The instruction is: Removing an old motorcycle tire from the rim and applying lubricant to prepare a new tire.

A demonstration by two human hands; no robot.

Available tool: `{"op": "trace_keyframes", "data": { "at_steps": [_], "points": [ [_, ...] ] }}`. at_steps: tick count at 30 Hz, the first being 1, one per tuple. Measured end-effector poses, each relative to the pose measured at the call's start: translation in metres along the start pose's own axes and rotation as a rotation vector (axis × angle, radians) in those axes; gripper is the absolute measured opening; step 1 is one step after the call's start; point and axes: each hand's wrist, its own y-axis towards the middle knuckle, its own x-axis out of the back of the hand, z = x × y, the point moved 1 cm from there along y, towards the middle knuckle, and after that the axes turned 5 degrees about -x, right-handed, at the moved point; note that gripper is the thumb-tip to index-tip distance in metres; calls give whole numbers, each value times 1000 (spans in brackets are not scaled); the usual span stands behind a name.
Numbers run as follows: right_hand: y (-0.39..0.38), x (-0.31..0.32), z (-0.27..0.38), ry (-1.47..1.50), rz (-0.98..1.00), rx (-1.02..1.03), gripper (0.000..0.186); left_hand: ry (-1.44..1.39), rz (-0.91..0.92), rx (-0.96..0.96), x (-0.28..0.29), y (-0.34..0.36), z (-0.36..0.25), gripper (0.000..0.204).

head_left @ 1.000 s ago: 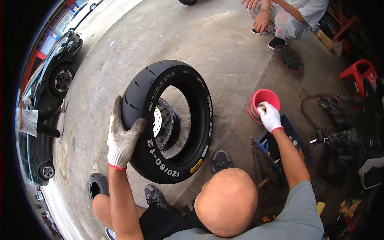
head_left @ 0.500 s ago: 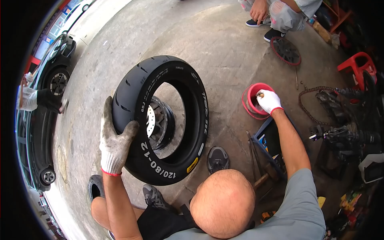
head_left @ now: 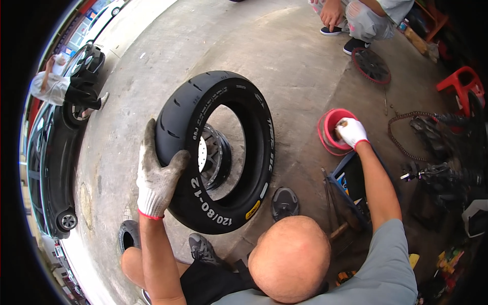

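Observation:
My left hand (head_left: 157, 175), in a soiled white glove with red cuff, grips the left side of a black motorcycle tire (head_left: 263, 147) with yellow label, held upright at a slant. Through its opening shows a black spoked wheel (head_left: 218, 157) with a silver brake disc (head_left: 202, 153) on the floor. My right hand (head_left: 351, 133), in a cleaner white glove, reaches into a red bucket (head_left: 333, 117) with fingers closed on a small brownish thing I cannot make out. The bucket stands at the rim of a blue crate (head_left: 340, 188) with things inside.
A crouching person (head_left: 371, 20), spoked part (head_left: 371, 66), red stool (head_left: 460, 86), chain (head_left: 396, 145) and dark machinery (head_left: 452, 173) are right. Left are cars (head_left: 53, 173), a walking person (head_left: 56, 86) and another tire (head_left: 129, 234). A bald head (head_left: 290, 256) fills the lower middle, between my arms.
My right hand has moved slightly lower and deeper into the bucket since a second ago. My left hand keeps hold of the tire. The person by the cars has walked farther up the picture.

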Motion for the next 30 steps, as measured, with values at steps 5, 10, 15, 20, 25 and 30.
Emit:
{"op": "trace_keyframes", "data": {
  "at_steps": [5, 10, 15, 20, 25, 30],
  "points": [
    [-27, 17, -19, 676, -427, -57, 16, 27, 12, 29, 3, 1, 3, 91],
    [-65, -3, -16, 1776, -194, -188, 18, 61, 19, -4, 4, 2, 8, 90],
    [-87, -53, 90, 2019, 136, -41, 16, 131, 12, -54, 5, 0, 7, 90],
    [-103, -66, 199, 2152, 356, 141, 18, 111, 38, -57, 3, 1, 4, 91],
    [-154, -55, 250, 1985, 459, 396, 21, 123, 46, -47, 5, 4, 16, 89],
    [-184, -46, 234, 1773, 773, 518, 19, 47, 38, -28, 6, 5, 20, 88]
  ]
}}
